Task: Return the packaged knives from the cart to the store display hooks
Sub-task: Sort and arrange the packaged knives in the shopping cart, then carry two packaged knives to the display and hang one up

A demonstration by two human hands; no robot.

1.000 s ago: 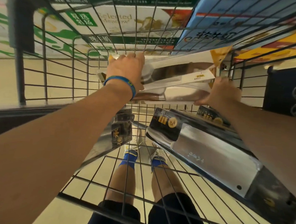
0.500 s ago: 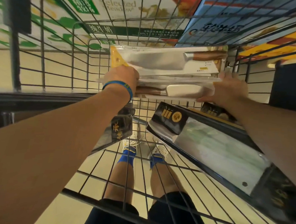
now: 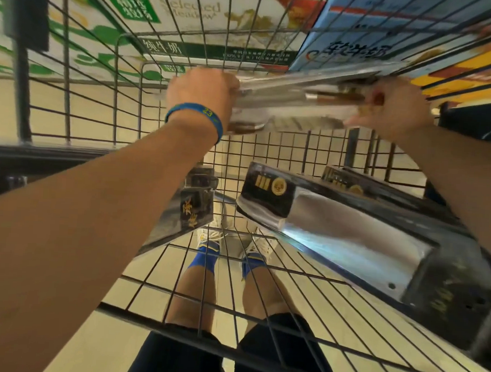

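Note:
I look down into a wire cart [image 3: 262, 275]. Both hands hold a stack of clear-packaged knives with wooden handles [image 3: 294, 103] above the far end of the cart. My left hand [image 3: 203, 92], with a blue wristband, grips the stack's left end. At the right end, my right hand [image 3: 393, 108] grips the stack near the handles. A large cleaver in a black and clear package [image 3: 335, 236] lies on the cart floor at the right. Another black-packaged knife [image 3: 192, 208] lies partly under my left forearm.
Cartons with green and blue print [image 3: 190, 15] stand beyond the cart's far wall. A third black package [image 3: 349, 182] lies behind the big cleaver. My legs and blue socks [image 3: 203, 260] show through the mesh floor. Cart walls close in on the left and right.
The stack of knife packages has tilted from facing me to nearly edge-on and risen slightly. Both hands kept their hold on its ends.

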